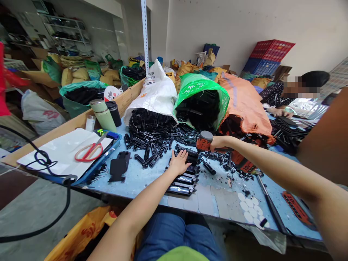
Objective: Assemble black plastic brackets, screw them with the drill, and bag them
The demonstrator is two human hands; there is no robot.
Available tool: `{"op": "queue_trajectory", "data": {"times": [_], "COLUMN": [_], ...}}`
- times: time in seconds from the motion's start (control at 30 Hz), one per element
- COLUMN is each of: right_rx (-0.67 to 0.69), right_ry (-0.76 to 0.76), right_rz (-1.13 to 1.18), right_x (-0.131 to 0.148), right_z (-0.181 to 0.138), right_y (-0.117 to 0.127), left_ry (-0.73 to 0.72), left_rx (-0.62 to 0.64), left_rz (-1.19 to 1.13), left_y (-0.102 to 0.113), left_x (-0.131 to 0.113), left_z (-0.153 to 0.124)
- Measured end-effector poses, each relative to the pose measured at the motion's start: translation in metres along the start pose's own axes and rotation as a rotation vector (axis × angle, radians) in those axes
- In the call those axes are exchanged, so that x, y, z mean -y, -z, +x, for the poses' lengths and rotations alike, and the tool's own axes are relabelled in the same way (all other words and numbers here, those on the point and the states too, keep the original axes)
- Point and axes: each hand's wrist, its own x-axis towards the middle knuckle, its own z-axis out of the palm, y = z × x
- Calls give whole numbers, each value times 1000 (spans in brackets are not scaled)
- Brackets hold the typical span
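Note:
My left hand (179, 162) lies flat, fingers spread, on a row of long black plastic parts (182, 181) stacked side by side on the blue table (141, 181). My right hand (219, 142) is closed around an orange and grey power screwdriver (204, 140), held just above the far end of that row. A heap of loose black plastic parts (152, 136) lies just beyond both hands.
White sack (156, 94), green sack (202, 96) and orange sack (244, 105) spill black parts at the table's back. Red scissors (89, 150) lie on a white sheet at left, near a green flask (103, 114). Another person (288, 94) works at far right. A black cable (54, 203) hangs off the left edge.

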Motion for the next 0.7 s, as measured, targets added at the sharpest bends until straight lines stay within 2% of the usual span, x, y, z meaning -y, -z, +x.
{"op": "queue_trajectory", "data": {"times": [0.17,0.37,0.5,0.6,0.7], "right_rx": [-8,22,10,-21,-24], "right_ry": [15,44,63,74,81], "right_rz": [-67,-102,-136,-175,-205], "right_x": [1,2,9,14,16], "right_z": [-10,-18,-19,-31,-48], "right_y": [-4,-20,-29,-32,-36], "left_ry": [2,4,5,-9,-88], "left_rx": [42,67,67,64,53], "left_rz": [1,-5,-3,0,-30], "left_y": [4,5,13,19,16], "left_x": [-1,-1,-4,-14,-29], "left_z": [2,4,2,-14,-44]}}
